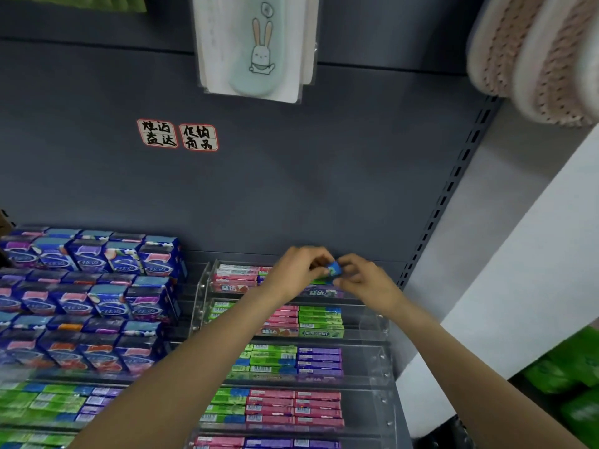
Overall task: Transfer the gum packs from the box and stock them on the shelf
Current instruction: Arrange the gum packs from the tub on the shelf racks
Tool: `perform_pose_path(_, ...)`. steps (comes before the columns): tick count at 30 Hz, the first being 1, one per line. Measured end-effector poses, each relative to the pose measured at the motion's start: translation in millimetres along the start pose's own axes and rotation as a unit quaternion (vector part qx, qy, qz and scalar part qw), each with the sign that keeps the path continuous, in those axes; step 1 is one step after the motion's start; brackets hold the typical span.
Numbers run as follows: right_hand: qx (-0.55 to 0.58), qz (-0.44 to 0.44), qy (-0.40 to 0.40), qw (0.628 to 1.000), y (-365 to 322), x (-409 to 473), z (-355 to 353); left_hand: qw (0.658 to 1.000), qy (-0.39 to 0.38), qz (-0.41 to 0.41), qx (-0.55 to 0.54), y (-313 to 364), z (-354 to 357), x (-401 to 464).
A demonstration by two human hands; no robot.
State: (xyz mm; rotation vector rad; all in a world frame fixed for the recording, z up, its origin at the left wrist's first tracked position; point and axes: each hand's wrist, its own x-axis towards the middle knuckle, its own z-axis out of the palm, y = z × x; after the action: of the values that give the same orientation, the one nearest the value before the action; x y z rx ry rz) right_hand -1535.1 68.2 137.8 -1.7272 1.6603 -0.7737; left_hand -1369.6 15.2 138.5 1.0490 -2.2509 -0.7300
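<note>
Head view: both hands meet over the far tier of the clear acrylic tiered rack. The left hand and the right hand both have fingers curled, pinching 1 blue-ended gum pack between them, held just above the top row.

The task looks well along: 5 visible tiers already carry rows of green, pink and purple packs, and the far right slot of the top tier seems the one being filled. The source box is not in view, so what remains cannot be told.

To the left stand stacked blue cartons. On the grey back panel are 2 handwritten labels and a hanging rabbit-print packet. Nothing blocks the slot; the rack's front lips leave tight clearance.
</note>
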Motion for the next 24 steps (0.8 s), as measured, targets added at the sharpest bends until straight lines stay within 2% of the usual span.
perform_pose_path(3, -0.029, -0.014, 0.026, 0.999, 2, 1, 1, 0.994, -0.053, 0.001, 0.097, -5, 3, -4)
perform_pose_path(10, -0.115, -0.03, 0.039, 0.992, 2, 7, 5, 0.96, -0.075, 0.023, 0.269, -15, -16, -18)
perform_pose_path(18, -0.208, -0.029, 0.03, 0.977, 3, 5, 9, 0.946, -0.108, 0.038, 0.305, -22, -22, -30)
perform_pose_path(24, -0.216, -0.031, -0.031, 0.975, 5, -3, 5, 0.949, -0.091, 0.039, 0.298, -22, -21, -34)
